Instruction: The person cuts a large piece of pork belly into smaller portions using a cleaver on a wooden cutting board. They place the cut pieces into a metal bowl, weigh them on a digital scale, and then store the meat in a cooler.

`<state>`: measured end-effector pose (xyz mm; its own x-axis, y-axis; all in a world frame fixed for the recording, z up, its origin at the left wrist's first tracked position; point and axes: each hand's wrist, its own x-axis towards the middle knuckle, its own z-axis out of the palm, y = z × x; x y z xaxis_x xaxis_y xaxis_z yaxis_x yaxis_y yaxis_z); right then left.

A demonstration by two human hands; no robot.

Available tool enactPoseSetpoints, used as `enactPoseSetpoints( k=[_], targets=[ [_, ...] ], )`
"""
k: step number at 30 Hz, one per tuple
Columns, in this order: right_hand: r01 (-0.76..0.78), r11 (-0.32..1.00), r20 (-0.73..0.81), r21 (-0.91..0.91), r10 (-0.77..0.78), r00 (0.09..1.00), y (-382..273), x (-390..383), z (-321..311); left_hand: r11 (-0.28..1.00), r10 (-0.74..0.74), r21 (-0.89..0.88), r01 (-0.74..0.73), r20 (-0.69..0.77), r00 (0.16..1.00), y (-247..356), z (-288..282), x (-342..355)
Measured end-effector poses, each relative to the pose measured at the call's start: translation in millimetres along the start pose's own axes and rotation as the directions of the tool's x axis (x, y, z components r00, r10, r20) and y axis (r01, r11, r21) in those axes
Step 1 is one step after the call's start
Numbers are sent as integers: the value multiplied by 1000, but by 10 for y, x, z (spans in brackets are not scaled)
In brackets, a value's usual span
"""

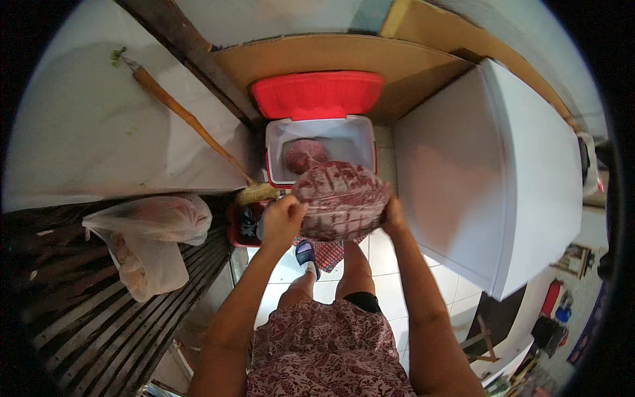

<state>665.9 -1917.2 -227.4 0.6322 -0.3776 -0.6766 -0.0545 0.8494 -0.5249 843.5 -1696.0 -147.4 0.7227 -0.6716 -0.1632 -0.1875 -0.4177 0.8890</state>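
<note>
Between my two hands is a large, rounded dark red bundle [342, 202] in clear plastic, with a pale grid of creases over its surface. My left hand [284, 217] grips its left edge with bent fingers. My right hand [394, 215] is closed on the right edge, its fingers partly hidden. Just beyond the bundle stands a cooler box [357, 139] with a white inside and its red lid [317, 92] tipped back. A smaller reddish plastic-wrapped bundle [307, 156] lies inside the cooler. The large bundle overlaps the cooler's near rim from this view.
To the right stands a tall white cabinet-like appliance [456, 178]. A dark slatted bench [132, 317] on the left carries a translucent plastic bag [152, 231]. A wooden-handled broom [192, 122] leans on the left wall. A red container [241, 228] with dark items sits near my left hand.
</note>
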Motion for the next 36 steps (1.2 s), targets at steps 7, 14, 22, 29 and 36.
enactPoseSetpoints(
  k=[7,14,22,29,36],
  targets=[
    [-112,762,-242,-637,-60,969,-1074,1671,-276,917,-332,-238,319,-12,943,-1248,1377,1005],
    [161,93,138,-983,-217,966,-1136,2594,-395,861,-495,-117,495,26,868,-2012,2146,1340],
    [32,-19,32,-999,-13,999,-760,3676,-646,876,-432,-165,454,153,889,-2360,2488,1382],
    [-3,-460,167,-888,-329,930,-387,3461,-613,877,-383,-165,451,326,865,-1982,2417,1493],
    [189,-384,281,-904,-198,939,240,2988,-723,792,-500,-363,490,75,863,-2706,2014,1111]
  ],
)
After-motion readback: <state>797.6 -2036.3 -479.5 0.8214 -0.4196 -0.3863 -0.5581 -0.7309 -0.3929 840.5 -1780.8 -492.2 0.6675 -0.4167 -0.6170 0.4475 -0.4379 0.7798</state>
